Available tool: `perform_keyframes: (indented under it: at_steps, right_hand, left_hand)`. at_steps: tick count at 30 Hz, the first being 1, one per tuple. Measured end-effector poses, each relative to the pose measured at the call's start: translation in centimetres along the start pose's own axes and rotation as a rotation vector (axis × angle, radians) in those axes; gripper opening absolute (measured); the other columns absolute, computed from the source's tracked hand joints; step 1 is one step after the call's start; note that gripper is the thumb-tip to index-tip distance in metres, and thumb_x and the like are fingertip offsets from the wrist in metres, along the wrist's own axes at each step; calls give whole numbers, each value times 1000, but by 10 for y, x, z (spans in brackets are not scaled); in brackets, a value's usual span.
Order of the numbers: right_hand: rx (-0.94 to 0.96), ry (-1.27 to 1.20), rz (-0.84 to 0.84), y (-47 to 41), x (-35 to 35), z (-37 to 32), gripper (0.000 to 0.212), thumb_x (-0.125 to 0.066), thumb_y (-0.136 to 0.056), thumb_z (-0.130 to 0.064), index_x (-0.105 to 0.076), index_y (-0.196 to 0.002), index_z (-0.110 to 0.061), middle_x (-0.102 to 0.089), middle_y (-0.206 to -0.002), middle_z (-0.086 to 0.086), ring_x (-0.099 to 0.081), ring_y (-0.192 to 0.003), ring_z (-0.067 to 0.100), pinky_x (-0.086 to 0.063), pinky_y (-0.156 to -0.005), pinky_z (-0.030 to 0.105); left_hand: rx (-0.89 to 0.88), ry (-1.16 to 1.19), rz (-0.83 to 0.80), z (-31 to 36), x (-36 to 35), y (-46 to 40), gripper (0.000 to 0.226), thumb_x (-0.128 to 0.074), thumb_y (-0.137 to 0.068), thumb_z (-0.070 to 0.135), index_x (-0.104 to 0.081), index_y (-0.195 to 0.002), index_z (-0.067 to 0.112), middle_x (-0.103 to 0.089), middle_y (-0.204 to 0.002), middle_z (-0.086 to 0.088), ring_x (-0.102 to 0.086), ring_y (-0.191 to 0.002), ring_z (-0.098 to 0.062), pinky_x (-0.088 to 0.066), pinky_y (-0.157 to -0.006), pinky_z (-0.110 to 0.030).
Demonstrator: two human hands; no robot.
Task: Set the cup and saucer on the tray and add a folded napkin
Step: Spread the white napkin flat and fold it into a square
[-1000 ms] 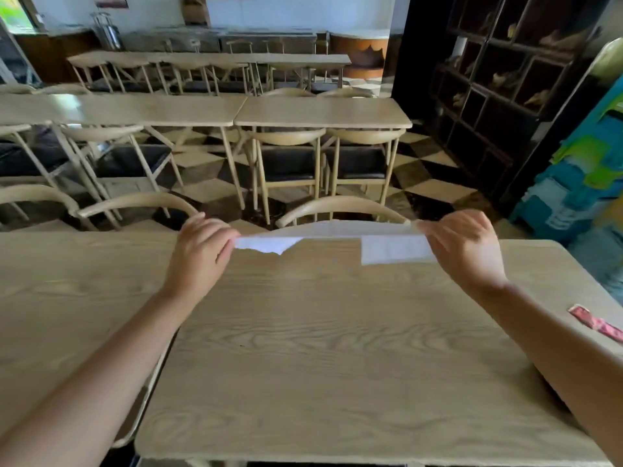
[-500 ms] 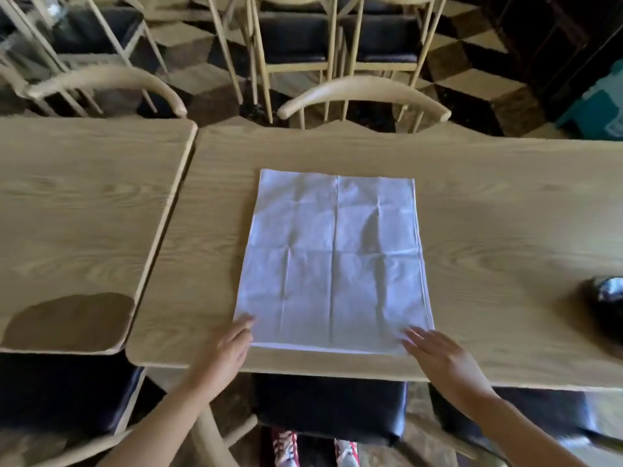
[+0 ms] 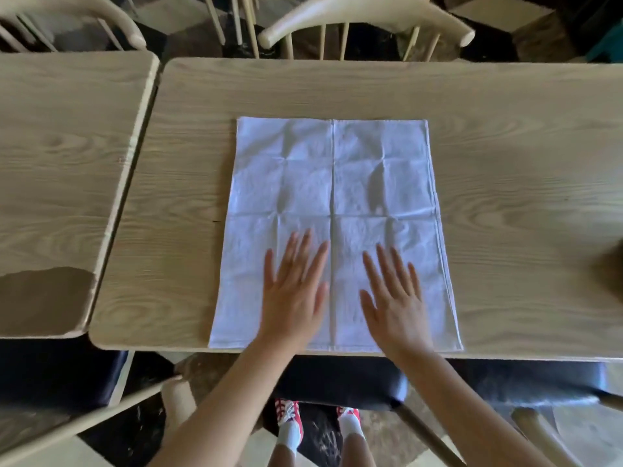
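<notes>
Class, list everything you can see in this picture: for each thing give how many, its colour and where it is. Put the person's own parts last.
napkin: one, white, spread flat and unfolded on the nearer table
tables: two, light wood, side by side
chairs: several, pale wood, dark seats, around the tables
shoes: two, red and white, on the floor below
left hand: one, flat on the napkin
right hand: one, flat on the napkin
</notes>
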State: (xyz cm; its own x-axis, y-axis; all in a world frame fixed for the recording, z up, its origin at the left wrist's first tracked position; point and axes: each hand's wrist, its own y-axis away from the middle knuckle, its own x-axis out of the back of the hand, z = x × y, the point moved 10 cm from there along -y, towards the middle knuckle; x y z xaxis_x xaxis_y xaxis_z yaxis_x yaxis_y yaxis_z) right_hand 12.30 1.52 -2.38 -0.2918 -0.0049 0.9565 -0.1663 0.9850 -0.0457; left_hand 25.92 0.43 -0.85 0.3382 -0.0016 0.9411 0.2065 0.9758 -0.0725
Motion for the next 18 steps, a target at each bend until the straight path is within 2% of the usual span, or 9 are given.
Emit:
perform_keyframes:
  at_steps: [2,5,8,10,12,14,16,18]
  right_hand:
    - [-66,18,-49,-18,-21,-5,55,-26,-92,-34,-23,-145,-18,-21,-153,7,-16,-142,24,-8,-113,42]
    - [-63,60,-105,-21,-38,11,58,-32,-89,-38,-27,-143,-19,-28,-151,7,-25,-140,23,-10,-112,41]
    - [-123,94,-95,-10,-30,49,62,-30,-87,-41,-27,-144,-17,-27,-152,5,-20,-140,17,-6,-114,38]
    - [-242,130,-93,3,-20,78,67,-24,-86,-45,-21,-145,-13,-22,-154,4,-12,-142,14,0,-115,40]
    - [-342,185,-103,11,-12,96,71,-18,-87,-51,-12,-146,-12,-15,-156,2,-4,-142,11,8,-114,44]
    - [-361,186,-89,-2,-4,93,72,-14,-87,-55,-5,-146,-13,-8,-157,1,2,-142,10,14,-112,46]
    - [-298,145,-35,-37,4,70,69,-14,-89,-54,-3,-147,-18,-3,-156,0,4,-142,12,17,-110,46]
    - [-196,119,15,-85,5,43,64,-16,-91,-51,-6,-147,-22,-4,-157,0,1,-143,15,18,-109,44]
  left_hand:
    - [3,-79,-75,9,-33,-18,54,-27,-93,32,-18,-146,26,-20,-154,-6,-10,-143,-22,-11,-112,-54]
    - [39,-149,-157,-13,-60,-19,56,-28,-91,41,-24,-145,26,-25,-153,-7,-18,-142,-26,-23,-110,-56]
    - [31,-169,-166,-44,-56,-11,62,-24,-90,50,-16,-147,27,-13,-156,-4,-9,-144,-23,-8,-114,-45]
    - [123,-167,-147,-77,-43,-3,67,-20,-88,53,-8,-147,24,-5,-156,-5,-2,-144,-21,-2,-115,-42]
    - [261,-128,-116,-107,-26,6,74,-17,-87,56,-3,-147,15,0,-156,-4,1,-144,-17,-4,-116,-42]
    - [364,-48,-78,-119,-13,2,76,-15,-86,57,0,-145,11,4,-154,-1,1,-143,-14,-7,-117,-44]
    - [291,-35,-1,-100,0,-27,71,-19,-88,51,-5,-146,13,-1,-154,-1,-3,-143,-14,-6,-115,-46]
    - [111,-83,54,-63,3,-72,62,-24,-91,44,-13,-146,18,-9,-155,-4,-8,-142,-15,-2,-112,-46]
